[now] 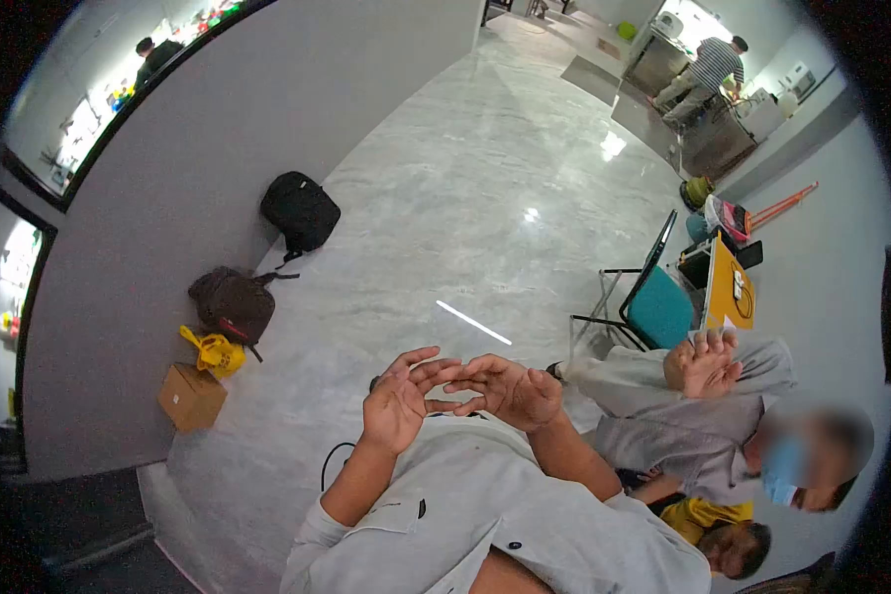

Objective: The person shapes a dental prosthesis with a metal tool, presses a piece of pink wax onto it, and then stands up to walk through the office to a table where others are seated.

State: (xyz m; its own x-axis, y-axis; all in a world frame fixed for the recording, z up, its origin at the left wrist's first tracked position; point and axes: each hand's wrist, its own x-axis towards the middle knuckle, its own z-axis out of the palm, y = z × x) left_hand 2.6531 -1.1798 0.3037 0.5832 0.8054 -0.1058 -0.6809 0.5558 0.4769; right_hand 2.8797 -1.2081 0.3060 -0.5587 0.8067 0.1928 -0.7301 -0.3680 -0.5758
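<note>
Both of my hands are raised in front of my chest, above the light grey shirt. My left hand has its palm turned up, with the fingers apart and somewhat curled, pointing left. Opposite it, my right hand shows its palm too, its spread fingers pointing right. The fingertips of the two hands meet or overlap near the middle; whether they touch is hard to tell. Neither hand holds anything.
A masked person sits at right, one hand raised. Nearby are a teal chair and yellow table. Black backpack, dark bag, yellow bag and cardboard box lie left. Another person stands at a far counter.
</note>
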